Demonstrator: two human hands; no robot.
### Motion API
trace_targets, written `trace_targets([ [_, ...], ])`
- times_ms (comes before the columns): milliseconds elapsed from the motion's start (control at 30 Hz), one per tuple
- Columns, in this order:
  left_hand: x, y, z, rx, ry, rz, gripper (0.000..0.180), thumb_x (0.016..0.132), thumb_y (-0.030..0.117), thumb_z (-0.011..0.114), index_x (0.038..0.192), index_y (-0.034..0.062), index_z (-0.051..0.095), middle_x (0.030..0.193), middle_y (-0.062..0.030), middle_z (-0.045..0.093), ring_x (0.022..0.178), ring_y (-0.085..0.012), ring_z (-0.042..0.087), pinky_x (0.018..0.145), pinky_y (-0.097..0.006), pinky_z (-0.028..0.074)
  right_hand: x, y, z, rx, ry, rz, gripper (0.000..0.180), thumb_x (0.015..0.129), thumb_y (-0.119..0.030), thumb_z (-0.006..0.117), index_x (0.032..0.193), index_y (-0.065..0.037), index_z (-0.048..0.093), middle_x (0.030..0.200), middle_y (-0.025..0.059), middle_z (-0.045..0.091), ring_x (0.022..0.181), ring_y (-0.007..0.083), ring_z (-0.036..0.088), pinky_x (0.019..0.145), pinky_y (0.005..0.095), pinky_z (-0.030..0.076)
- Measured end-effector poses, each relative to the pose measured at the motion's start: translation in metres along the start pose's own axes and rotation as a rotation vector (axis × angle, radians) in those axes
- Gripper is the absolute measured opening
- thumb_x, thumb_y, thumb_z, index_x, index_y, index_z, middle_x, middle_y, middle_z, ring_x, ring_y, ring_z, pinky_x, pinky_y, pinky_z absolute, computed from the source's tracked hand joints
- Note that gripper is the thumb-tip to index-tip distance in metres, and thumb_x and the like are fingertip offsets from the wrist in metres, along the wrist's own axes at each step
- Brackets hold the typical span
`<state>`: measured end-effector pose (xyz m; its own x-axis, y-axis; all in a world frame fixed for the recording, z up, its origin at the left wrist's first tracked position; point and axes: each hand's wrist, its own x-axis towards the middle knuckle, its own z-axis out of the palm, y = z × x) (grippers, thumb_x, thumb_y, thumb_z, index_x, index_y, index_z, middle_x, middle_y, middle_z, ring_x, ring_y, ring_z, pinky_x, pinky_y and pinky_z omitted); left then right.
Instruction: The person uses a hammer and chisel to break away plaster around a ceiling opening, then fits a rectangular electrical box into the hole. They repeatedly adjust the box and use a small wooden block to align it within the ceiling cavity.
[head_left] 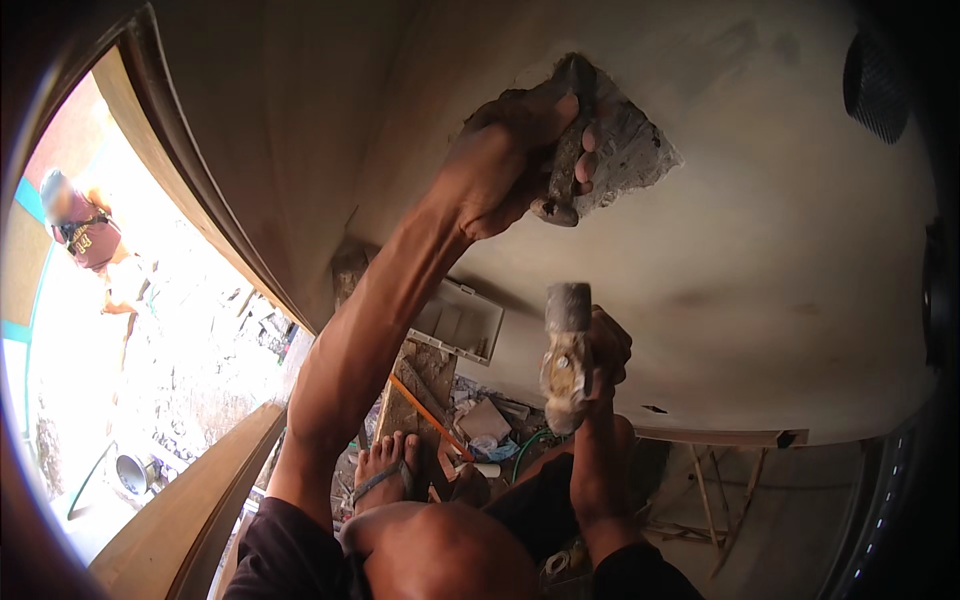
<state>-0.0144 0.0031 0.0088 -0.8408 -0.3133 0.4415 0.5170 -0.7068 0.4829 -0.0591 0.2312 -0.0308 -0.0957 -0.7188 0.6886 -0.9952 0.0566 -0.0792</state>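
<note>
Chisel held to a broken patch of wall; hammer raised below it.

The left hand [510, 160] is closed tight around a chisel [562, 170], whose long axis runs from 12 o'clock to 6 o'clock, its struck end pointing down at 6 o'clock. The tip sits at the rough grey patch [635, 150] in the plastered wall [780, 250]. The right hand [605, 355] is wrapped around the handle of a hammer [567, 355], which lies at 6 o'clock from the chisel, apart from it, with the head uppermost. The left hand is the nearer to the patch. The chisel tip is hidden behind fingers and debris; the hammer handle is largely covered by the right hand. A sandalled foot [385, 470] stands on planks below.
</note>
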Motion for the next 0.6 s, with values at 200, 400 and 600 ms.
trace_targets([
  [200, 0.006, -0.001, -0.015, 0.034, -0.081, -0.001, 0.043, 0.104, 0.026, 0.054, 0.13, -0.0082, 0.055, 0.09, -0.0052, 0.059, 0.074, -0.0168, 0.055, 0.069, -0.032, 0.05, 0.005, 0.008, 0.011, -0.046, -0.008, -0.126, 0.03, 0.089, -0.012, 0.069, 0.071, -0.008, 0.046, 0.058, 0.0044, 0.042, 0.049, 0.0222, 0.051, 0.047, 0.037, 0.042],
  [400, 0.004, 0.002, -0.022, 0.036, -0.095, -0.032, 0.044, 0.103, 0.026, 0.055, 0.131, -0.0073, 0.054, 0.091, -0.0059, 0.059, 0.073, -0.017, 0.056, 0.069, -0.033, 0.051, 0.017, 0.008, 0.017, -0.168, 0.059, -0.381, 0.037, 0.099, -0.025, 0.062, 0.07, -0.009, 0.045, 0.058, 0.0029, 0.042, 0.046, 0.0187, 0.048, 0.042, 0.0329, 0.041],
  [600, 0.01, -0.002, -0.014, 0.044, -0.044, -0.036, 0.039, 0.104, 0.026, 0.054, 0.126, -0.0063, 0.057, 0.091, -0.0063, 0.059, 0.072, -0.0175, 0.056, 0.069, -0.034, 0.051, 0.026, 0.032, 0.008, -0.472, -0.05, -0.235, 0.026, 0.093, -0.019, 0.067, 0.083, -0.001, 0.052, 0.065, 0.0102, 0.054, 0.05, 0.0275, 0.053, 0.048, 0.0381, 0.046],
])
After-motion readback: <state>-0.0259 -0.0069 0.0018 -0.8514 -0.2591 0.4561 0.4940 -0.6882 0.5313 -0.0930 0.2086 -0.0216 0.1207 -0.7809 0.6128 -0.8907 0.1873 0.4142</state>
